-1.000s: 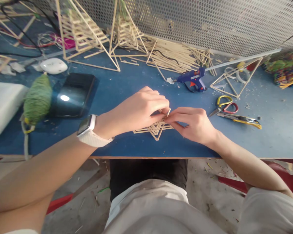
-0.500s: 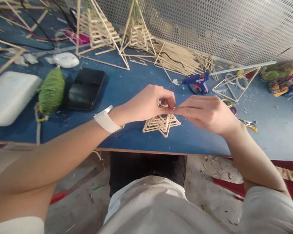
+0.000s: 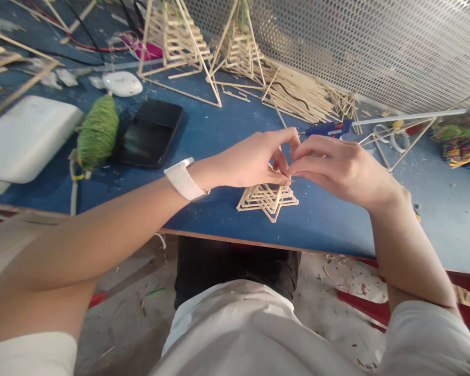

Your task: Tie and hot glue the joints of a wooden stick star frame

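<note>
A star-shaped stack of thin wooden sticks (image 3: pixel 272 202) rests on the blue table (image 3: pixel 203 209) near its front edge. Over the top of the stack, my left hand (image 3: pixel 264 159) has its thumb and fingers pinched, a white-banded watch on its wrist. My right hand (image 3: pixel 337 167) meets it from the right, fingertips pressed together and touching the left ones. Whatever lies between the fingertips is too small and too covered to make out. Behind my right hand, a blue glue gun (image 3: pixel 329 129) is partly hidden.
A black phone (image 3: pixel 152 133), a green yarn bundle (image 3: pixel 97 130) and a white box-like device (image 3: pixel 27 138) lie at left. Stick pyramids (image 3: pixel 180 49) and a pile of loose sticks (image 3: pixel 301 96) stand behind. A stick frame (image 3: pixel 409 149) and colourful bundles (image 3: pixel 462 146) sit at right.
Both hands' fingers have curled and bunched closer together above the star stack. My right hand now covers more of the glue gun. The whole view has shifted slightly.
</note>
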Tool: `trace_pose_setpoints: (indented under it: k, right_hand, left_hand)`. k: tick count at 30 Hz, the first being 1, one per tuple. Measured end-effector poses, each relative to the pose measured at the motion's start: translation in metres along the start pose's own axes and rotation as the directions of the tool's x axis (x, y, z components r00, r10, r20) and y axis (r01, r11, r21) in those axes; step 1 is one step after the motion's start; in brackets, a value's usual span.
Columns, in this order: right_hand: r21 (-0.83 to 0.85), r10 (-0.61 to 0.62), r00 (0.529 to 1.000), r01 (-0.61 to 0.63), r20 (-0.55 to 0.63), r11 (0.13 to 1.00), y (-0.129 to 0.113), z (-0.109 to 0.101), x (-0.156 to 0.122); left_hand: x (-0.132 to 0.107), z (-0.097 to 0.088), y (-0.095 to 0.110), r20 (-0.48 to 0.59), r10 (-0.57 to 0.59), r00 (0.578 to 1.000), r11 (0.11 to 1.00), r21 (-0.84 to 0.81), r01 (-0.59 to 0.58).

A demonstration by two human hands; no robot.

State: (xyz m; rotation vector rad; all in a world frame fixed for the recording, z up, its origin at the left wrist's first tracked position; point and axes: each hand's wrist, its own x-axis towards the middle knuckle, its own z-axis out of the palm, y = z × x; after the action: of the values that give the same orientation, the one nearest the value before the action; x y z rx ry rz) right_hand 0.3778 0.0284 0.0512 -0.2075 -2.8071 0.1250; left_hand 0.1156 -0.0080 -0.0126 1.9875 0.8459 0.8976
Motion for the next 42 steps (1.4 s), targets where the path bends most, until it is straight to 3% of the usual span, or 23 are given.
trace_pose_setpoints:
  k: [10,16,18,21,23,29,36,42]
  right_hand:
    - [0.101,0.119,0.985,-0.107,-0.125,0.989,0.014,0.019,-0.015]
    - [0.134,0.189,0.953,-0.16,-0.237,0.978,0.006,0.029,-0.015]
    - [0.161,0.276,0.92,-0.239,-0.279,0.958,-0.001,0.031,-0.014]
    - [0.239,0.449,0.826,-0.385,-0.34,0.891,-0.011,0.033,-0.015]
    - [0.303,0.496,0.801,-0.407,-0.335,0.862,-0.017,0.037,-0.019]
    - [0.442,0.505,0.811,-0.353,-0.296,0.825,-0.023,0.056,-0.026]
    - [0.397,0.464,0.81,-0.318,-0.359,0.861,-0.023,0.062,-0.028]
    - [0.37,0.474,0.811,-0.348,-0.342,0.861,-0.028,0.063,-0.028]
  left_hand:
    - [-0.002,-0.003,-0.001,0.066,0.005,0.998,0.998,-0.07,-0.001]
    - [-0.001,0.002,-0.004,0.035,0.008,0.999,0.998,-0.06,-0.006]
    - [-0.002,0.003,-0.004,0.016,0.008,1.0,0.999,-0.044,-0.007]
    - [-0.003,0.004,-0.004,0.011,0.008,1.0,0.999,-0.039,-0.007]
    - [-0.004,0.004,-0.005,0.007,0.012,1.0,0.999,-0.035,-0.012]
    - [-0.006,0.005,-0.003,-0.025,-0.003,1.0,1.0,-0.014,0.002]
    - [-0.007,0.003,0.002,-0.028,-0.036,0.999,0.998,-0.055,0.034]
    - [-0.008,0.001,0.003,-0.016,0.015,1.0,1.0,0.017,-0.015]
